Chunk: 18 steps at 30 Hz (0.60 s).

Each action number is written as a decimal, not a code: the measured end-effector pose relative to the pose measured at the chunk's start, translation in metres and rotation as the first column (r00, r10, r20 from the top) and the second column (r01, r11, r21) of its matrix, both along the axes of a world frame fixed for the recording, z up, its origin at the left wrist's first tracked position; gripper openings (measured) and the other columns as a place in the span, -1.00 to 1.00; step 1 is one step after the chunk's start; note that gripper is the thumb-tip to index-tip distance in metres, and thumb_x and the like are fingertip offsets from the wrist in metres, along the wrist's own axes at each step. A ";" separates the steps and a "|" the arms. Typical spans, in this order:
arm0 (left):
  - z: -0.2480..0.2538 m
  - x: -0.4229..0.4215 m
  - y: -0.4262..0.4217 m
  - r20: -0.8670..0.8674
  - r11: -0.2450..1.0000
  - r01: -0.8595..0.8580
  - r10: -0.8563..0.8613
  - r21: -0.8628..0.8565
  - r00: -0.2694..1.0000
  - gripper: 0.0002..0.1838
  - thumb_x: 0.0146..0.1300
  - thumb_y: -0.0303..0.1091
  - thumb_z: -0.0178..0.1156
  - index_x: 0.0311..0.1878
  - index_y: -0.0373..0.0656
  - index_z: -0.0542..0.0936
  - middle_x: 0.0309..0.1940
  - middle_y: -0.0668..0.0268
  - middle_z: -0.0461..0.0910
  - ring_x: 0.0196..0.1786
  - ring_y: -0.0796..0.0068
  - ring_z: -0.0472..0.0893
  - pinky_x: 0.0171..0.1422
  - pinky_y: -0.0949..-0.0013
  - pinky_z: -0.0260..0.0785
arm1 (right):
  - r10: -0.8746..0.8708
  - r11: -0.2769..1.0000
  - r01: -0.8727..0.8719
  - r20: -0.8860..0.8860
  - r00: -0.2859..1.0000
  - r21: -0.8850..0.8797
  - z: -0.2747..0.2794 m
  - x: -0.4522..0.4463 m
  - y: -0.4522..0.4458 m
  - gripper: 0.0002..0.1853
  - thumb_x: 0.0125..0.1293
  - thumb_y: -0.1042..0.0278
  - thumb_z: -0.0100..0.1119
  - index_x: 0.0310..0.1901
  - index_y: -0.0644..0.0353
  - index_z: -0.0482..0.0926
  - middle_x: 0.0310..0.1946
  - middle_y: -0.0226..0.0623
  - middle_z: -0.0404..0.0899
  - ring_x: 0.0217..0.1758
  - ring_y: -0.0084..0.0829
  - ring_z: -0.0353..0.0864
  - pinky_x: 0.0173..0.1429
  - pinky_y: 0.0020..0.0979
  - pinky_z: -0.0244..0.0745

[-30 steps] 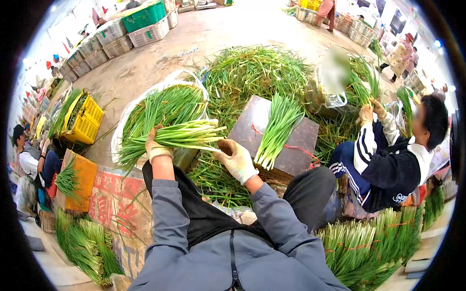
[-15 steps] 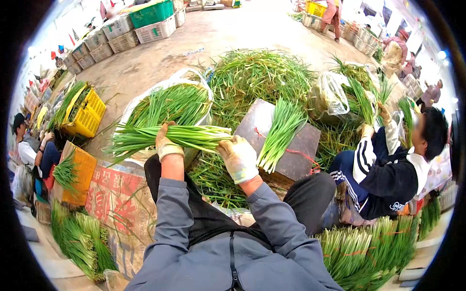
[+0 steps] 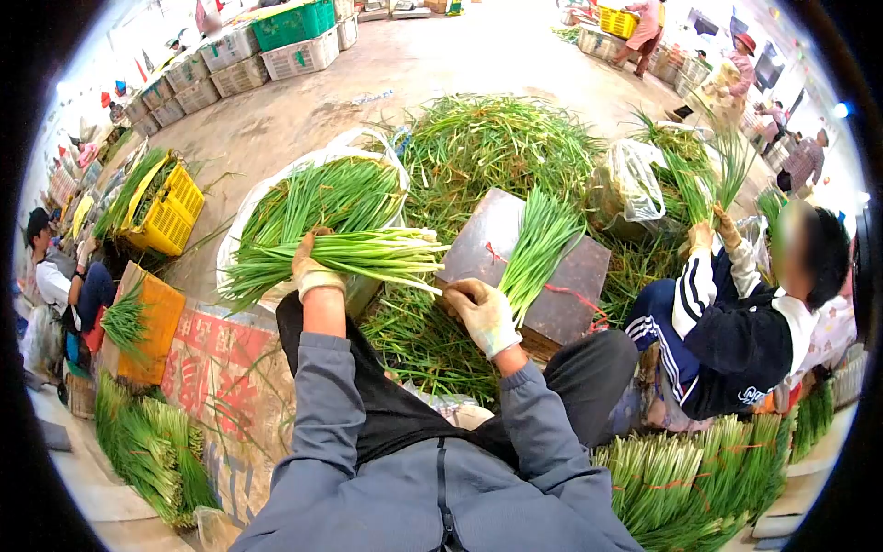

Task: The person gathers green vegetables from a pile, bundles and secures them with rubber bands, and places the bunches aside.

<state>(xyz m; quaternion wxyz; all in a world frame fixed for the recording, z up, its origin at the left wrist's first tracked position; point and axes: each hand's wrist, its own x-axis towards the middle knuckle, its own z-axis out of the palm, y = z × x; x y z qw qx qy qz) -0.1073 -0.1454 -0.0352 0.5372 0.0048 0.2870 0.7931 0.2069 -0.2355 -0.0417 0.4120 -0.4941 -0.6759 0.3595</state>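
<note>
My left hand [image 3: 315, 267], in a white glove with bare-looking or stained fingers, is wrapped round a bunch of garlic chives [image 3: 382, 257]. The green leaves point left and the pale stem ends fan out to the right. Just below those ends is my gloved right hand [image 3: 485, 316], its fingers curled together in a pinch. One stem end reaches close to its fingertips; whether they grip it I cannot tell. Another chive bunch [image 3: 543, 248] lies on a grey board [image 3: 474, 230] in front of me, across a red tie [image 3: 575, 293].
A white sack [image 3: 241, 216] full of chives stands ahead left, beside a big loose heap [image 3: 501, 147]. A co-worker [image 3: 736, 322] sits close on my right, handling chives. Tied bunches [image 3: 690, 474] stand at my right; more bunches [image 3: 152, 451] and a yellow crate [image 3: 170, 213] are at left.
My right hand has come off the stem ends and moved down and slightly right. The stem ends now spread apart more. My left hand keeps its hold on the bunch.
</note>
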 end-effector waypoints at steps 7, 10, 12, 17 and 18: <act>-0.007 0.012 0.006 0.039 0.999 -0.015 0.013 0.036 0.999 -0.77 0.47 -0.14 0.12 -0.14 -0.11 0.57 -0.23 0.17 0.68 -0.23 0.11 0.64 -0.06 -0.04 0.54 | -0.142 0.724 -0.387 -0.673 0.726 -0.571 0.067 -0.054 -0.025 -0.73 0.42 0.35 0.24 0.07 0.30 0.61 -0.29 -0.24 0.69 -0.42 -0.47 0.67 -0.33 -0.44 0.61; -0.007 0.022 0.004 0.017 1.000 -0.027 0.027 0.016 1.000 -0.79 0.45 -0.15 0.15 -0.13 -0.08 0.54 -0.20 0.19 0.68 -0.19 0.12 0.64 -0.03 -0.06 0.53 | -0.188 0.815 -0.352 -0.785 0.591 -0.460 0.049 -0.072 -0.014 -0.71 0.43 0.36 0.25 0.10 0.31 0.58 -0.23 -0.24 0.69 -0.36 -0.48 0.68 -0.32 -0.45 0.61; -0.002 0.025 0.003 0.013 1.000 -0.013 0.013 -0.004 1.000 -0.79 0.45 -0.15 0.15 -0.12 -0.09 0.54 -0.20 0.21 0.68 -0.20 0.12 0.63 0.00 -0.06 0.52 | -0.178 0.927 -0.163 -0.781 0.598 -0.337 0.045 -0.079 -0.009 -0.72 0.36 0.48 0.29 0.08 0.33 0.59 -0.16 -0.22 0.71 -0.35 -0.47 0.69 -0.25 -0.42 0.65; 0.005 0.035 0.005 -0.024 0.994 -0.063 0.062 -0.090 0.998 -0.74 0.47 -0.13 0.14 -0.06 -0.13 0.54 -0.20 0.22 0.67 -0.21 0.14 0.63 0.01 -0.06 0.53 | -0.114 0.993 0.110 -0.653 0.749 -0.048 0.017 -0.075 -0.004 -0.74 0.34 0.42 0.33 0.00 0.34 0.61 -0.22 -0.26 0.73 -0.36 -0.50 0.67 -0.21 -0.50 0.59; 0.005 0.035 0.006 0.007 0.994 -0.069 0.070 -0.090 0.998 -0.75 0.48 -0.14 0.12 -0.06 -0.14 0.54 -0.19 0.21 0.67 -0.20 0.15 0.63 0.01 -0.05 0.53 | -0.129 0.991 0.108 -0.421 0.898 -0.074 0.024 -0.065 -0.008 -0.74 0.36 0.37 0.32 -0.03 0.35 0.61 -0.28 -0.28 0.72 -0.38 -0.54 0.66 -0.26 -0.52 0.58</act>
